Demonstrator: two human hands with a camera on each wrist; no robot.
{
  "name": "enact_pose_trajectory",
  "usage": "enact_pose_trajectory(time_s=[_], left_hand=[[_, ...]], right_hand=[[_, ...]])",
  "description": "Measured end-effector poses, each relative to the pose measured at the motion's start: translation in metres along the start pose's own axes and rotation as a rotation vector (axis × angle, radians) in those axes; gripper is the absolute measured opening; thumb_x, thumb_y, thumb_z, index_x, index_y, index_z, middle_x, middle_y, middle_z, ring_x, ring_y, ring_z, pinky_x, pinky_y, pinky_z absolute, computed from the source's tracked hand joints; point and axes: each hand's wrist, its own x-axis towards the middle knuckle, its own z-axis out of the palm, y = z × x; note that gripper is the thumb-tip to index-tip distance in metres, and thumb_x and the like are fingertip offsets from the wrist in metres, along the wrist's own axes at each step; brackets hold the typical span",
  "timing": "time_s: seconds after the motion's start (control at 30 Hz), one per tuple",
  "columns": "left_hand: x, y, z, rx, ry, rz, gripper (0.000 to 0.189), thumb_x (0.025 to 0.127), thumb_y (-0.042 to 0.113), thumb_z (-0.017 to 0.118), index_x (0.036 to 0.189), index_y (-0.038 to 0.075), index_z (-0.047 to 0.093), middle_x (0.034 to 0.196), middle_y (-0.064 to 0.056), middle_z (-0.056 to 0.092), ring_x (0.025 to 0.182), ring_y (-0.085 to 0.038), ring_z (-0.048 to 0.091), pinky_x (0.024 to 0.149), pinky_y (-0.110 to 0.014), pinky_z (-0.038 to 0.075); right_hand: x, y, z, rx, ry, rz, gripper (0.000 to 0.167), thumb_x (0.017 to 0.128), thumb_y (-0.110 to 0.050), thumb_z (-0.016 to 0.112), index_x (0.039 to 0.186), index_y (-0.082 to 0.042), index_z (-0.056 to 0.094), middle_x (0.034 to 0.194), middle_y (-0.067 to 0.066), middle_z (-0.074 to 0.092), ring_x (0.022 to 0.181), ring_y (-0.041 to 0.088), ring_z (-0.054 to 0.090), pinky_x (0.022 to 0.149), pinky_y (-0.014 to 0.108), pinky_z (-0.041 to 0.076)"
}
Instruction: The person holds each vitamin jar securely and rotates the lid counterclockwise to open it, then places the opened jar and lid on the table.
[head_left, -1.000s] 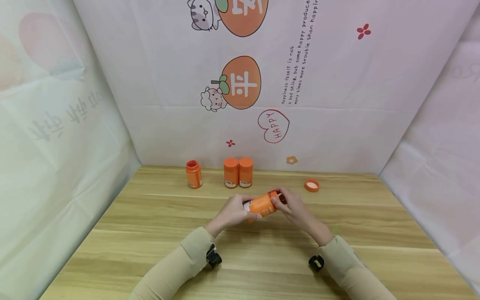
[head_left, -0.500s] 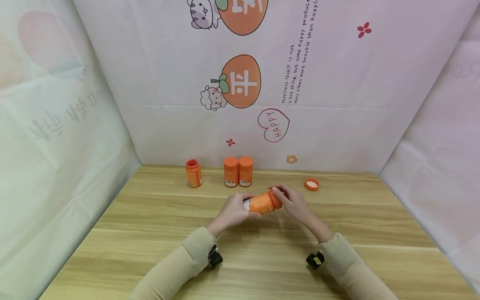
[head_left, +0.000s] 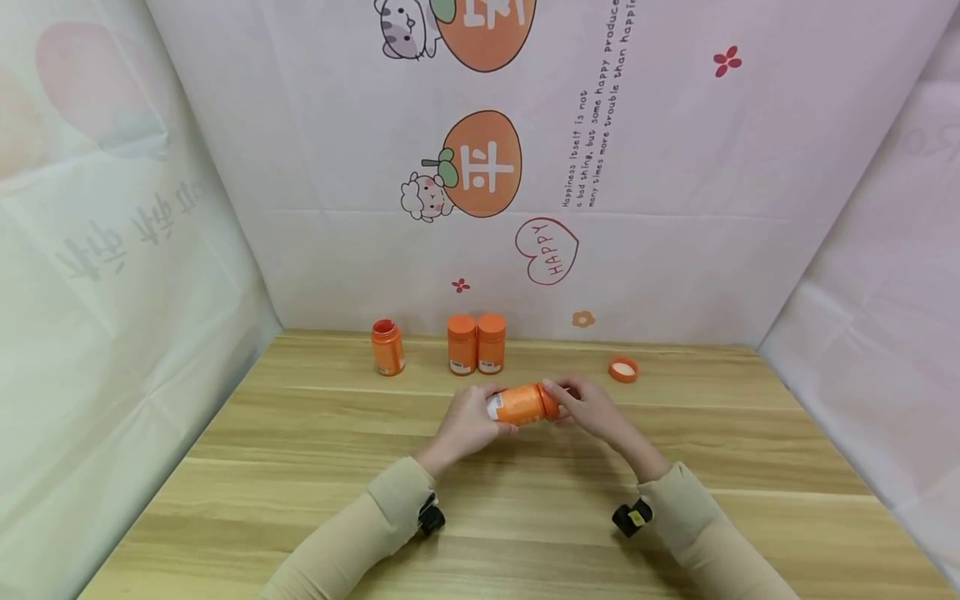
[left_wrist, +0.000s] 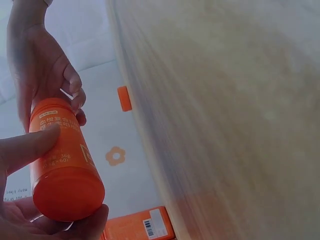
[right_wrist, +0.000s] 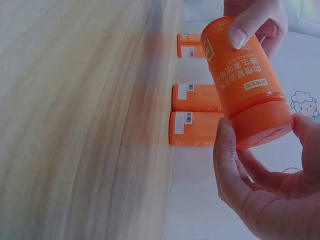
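Observation:
My left hand (head_left: 467,423) grips an orange supplement bottle (head_left: 519,405) lying nearly level above the wooden table. In the left wrist view, its base faces the camera and the thumb presses along the printed side (left_wrist: 72,145). The bottle's orange cap (right_wrist: 262,125) sits on its end, pinched between the thumb and fingers of my right hand (right_wrist: 270,202). From the head view, the right hand (head_left: 596,412) reaches in from the right, fingertips curled over the cap. The bottle's mouth is hidden under the cap.
At the back left of the table (head_left: 315,467) stands an uncapped orange bottle (head_left: 388,350). Two capped orange bottles, one (head_left: 462,346) beside the other (head_left: 491,344), stand by the back wall. A loose orange cap (head_left: 623,369) lies inside-up at the back right.
My right hand has shifted its fingers around the cap, covering it from above and then pinching it at the side. The left hand still holds the bottle, now slightly more level.

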Motion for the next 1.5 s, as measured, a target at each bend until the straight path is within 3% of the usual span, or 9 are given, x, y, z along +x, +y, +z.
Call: enact_pose_trajectory(time_s=[0.27,0.6,0.9,1.2,1.5], left_hand=[[-0.001,0.0,-0.001,0.015,0.002,0.013,0.055,0.068,0.016,0.084,0.118,0.005,0.063,0.104,-0.009,0.066,0.083,-0.017,0.059,0.071,-0.031,0.049],[0.001,-0.004,-0.005,-0.08,-0.03,0.0,0.056,0.064,0.015,0.086,0.115,0.007,0.065,0.102,-0.007,0.067,0.081,-0.015,0.058,0.069,-0.028,0.048],[0.0,-0.002,-0.007,-0.105,-0.053,-0.036,0.056,0.064,0.015,0.086,0.115,0.007,0.066,0.105,-0.008,0.067,0.084,-0.018,0.059,0.072,-0.031,0.049],[0.0,-0.004,-0.006,-0.124,-0.062,-0.05,0.056,0.064,0.016,0.086,0.115,0.007,0.066,0.106,-0.008,0.067,0.085,-0.017,0.059,0.073,-0.03,0.048],[0.0,-0.005,-0.006,-0.136,-0.066,-0.066,0.056,0.063,0.018,0.086,0.115,0.008,0.067,0.104,-0.006,0.068,0.083,-0.016,0.058,0.073,-0.031,0.048]], right_hand=[[-0.003,-0.003,-0.003,0.046,-0.042,0.0,0.052,0.096,-0.041,0.052,0.125,0.002,0.052,0.109,0.02,0.06,0.088,0.03,0.066,0.081,0.049,0.053],[-0.01,-0.009,-0.011,0.033,-0.1,-0.063,0.054,0.093,-0.038,0.059,0.132,-0.001,0.05,0.125,0.021,0.055,0.099,0.024,0.063,0.086,0.048,0.051],[-0.009,-0.008,-0.019,0.052,-0.169,-0.134,0.052,0.09,-0.029,0.064,0.133,-0.003,0.049,0.133,0.02,0.052,0.112,0.032,0.058,0.087,0.043,0.052],[-0.011,-0.009,-0.024,0.009,-0.182,-0.224,0.051,0.087,-0.023,0.068,0.133,-0.006,0.051,0.131,0.014,0.056,0.119,0.039,0.053,0.089,0.035,0.052],[-0.011,-0.008,-0.025,0.065,-0.195,-0.263,0.052,0.081,-0.012,0.074,0.129,-0.008,0.053,0.133,0.014,0.055,0.124,0.034,0.05,0.09,0.032,0.051]])
